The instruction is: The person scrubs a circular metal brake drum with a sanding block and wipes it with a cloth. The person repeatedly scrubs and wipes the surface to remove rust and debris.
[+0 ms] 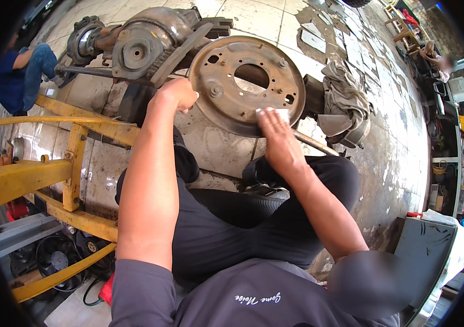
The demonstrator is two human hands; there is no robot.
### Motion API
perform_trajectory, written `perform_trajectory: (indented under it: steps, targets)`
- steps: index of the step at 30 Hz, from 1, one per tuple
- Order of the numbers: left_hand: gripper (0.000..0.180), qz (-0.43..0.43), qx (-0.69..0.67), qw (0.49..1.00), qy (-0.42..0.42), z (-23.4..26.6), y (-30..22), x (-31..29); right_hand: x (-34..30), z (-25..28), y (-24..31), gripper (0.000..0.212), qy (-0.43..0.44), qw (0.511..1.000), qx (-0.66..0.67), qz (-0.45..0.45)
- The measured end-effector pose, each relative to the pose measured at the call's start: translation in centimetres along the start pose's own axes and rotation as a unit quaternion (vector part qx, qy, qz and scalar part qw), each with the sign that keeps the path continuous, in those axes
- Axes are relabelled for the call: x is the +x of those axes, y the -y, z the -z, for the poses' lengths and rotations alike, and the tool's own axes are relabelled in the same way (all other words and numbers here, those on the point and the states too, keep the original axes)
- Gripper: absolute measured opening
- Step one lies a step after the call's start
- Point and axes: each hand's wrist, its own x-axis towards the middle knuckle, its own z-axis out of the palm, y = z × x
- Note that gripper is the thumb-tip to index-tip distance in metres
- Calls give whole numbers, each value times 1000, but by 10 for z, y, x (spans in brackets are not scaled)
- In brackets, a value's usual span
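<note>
A round rusty brake backing plate [226,111] stands tilted in front of me, with a large hole in its middle and several studs and small holes. My right hand [278,136] lies against its lower right face, fingers extended over a small white cloth or paper piece [284,114] pressed to the metal. Most of that piece is hidden under the fingers. Beside the plate's left rim, my left hand [176,95] is closed with its fingers curled. Whether it grips the rim or something else cannot be seen.
A rusty axle housing [158,32] lies beyond my left hand. At left stands a yellow metal frame [74,163]. A grey-brown cloth [344,98] drapes a part right of the plate. A grey metal box [425,250] stands lower right; another person [19,71] sits far left.
</note>
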Motion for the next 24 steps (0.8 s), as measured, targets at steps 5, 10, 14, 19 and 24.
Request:
perform_trajectory:
  steps: [5, 10, 14, 19, 24]
  targets:
    - [38, 1, -6, 1000, -7, -2, 2, 2, -6, -4, 6, 58, 2, 998, 24, 58]
    - [38, 4, 15, 1000, -7, -1, 0, 1, -3, -4, 4, 58, -8, 1000, -10, -10]
    - [38, 11, 27, 1000, -3, 0, -2, -2, 2, -1, 3, 61, 10, 999, -2, -35]
    - [38, 9, 30, 1000, -2, 1, -1, -3, -6, -3, 10, 58, 4, 998, 15, 66]
    - [38, 13, 30, 999, -11, 0, -4, -5, -1, -3, 7, 59, -8, 999, -17, -27]
